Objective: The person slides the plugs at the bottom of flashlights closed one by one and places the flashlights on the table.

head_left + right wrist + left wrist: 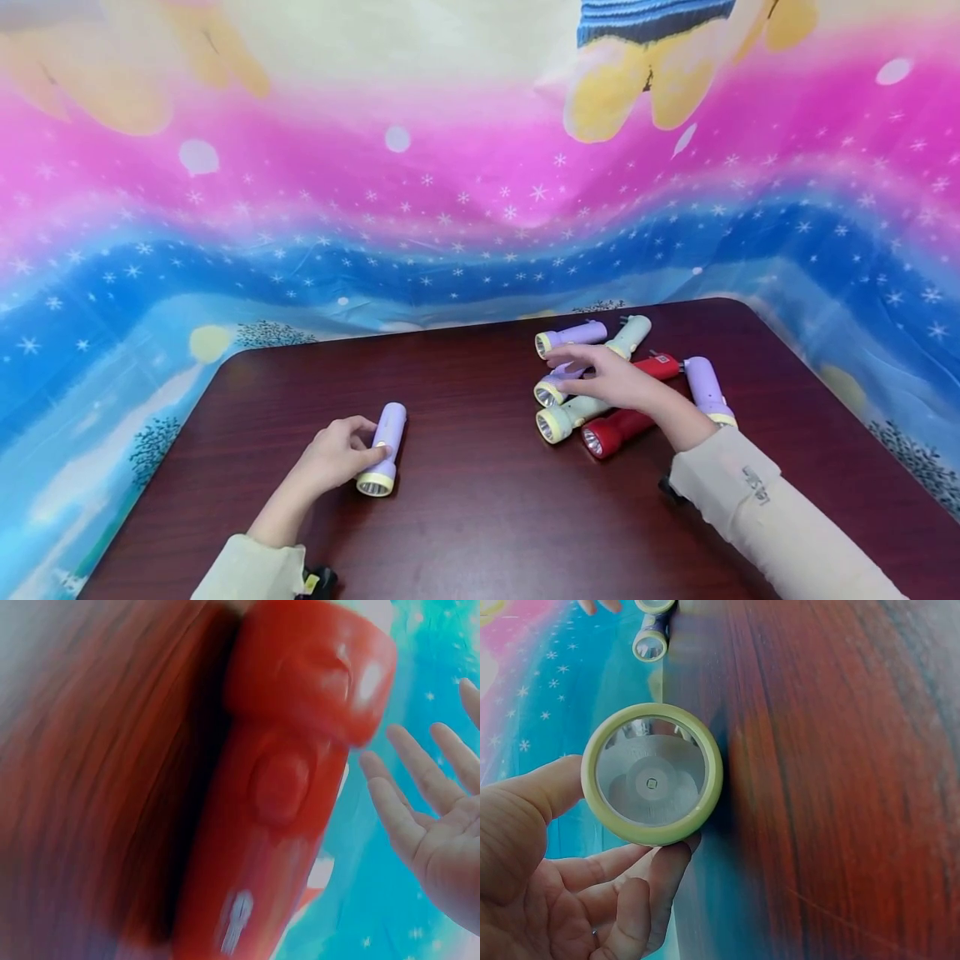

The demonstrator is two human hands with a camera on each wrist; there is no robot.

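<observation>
Pinching lilac flashlight (pixel 391 423) with left hand (pixel 337 452), lower left of frame centre, and holding right hand (pixel 611 381) empty, relaxed over flashlight cluster (pixel 587 410), centre right, so best close round just one without dragging others.

Small dark lettering (pixel 755 485) marks the right sleeve (pixel 795 521), too indistinct to read surely.
</observation>
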